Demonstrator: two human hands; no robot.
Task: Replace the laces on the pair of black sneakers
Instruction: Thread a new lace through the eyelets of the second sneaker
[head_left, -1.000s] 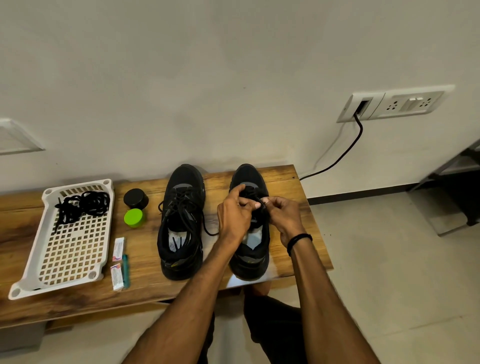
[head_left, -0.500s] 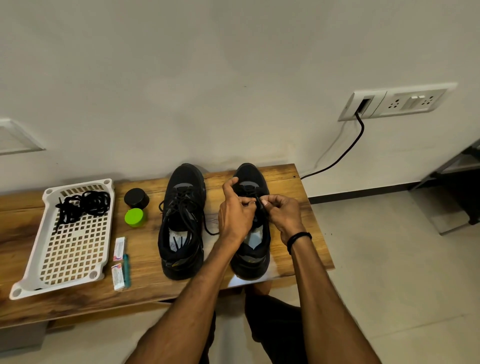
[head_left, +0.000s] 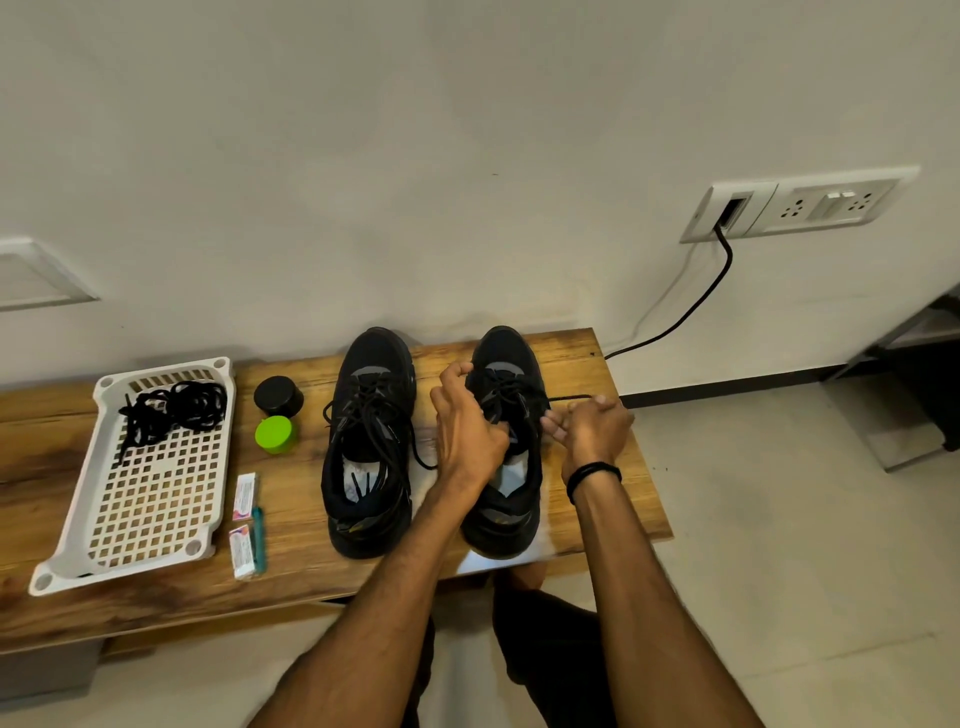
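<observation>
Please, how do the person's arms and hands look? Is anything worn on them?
No sleeves and no gloves show: both arms are uncovered down to the frame edge. The left hand and its wrist carry nothing that I can see. The right hand has a thin black band round the wrist, like a cord bracelet. No ring or watch shows.

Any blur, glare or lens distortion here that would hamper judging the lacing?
Head view: soft, even light, no hard shadows; the left hand looks slightly motion-blurred; the black lace barely separates from the right sneaker except over the bench; wide-angle lens bows the bench edges.
</observation>
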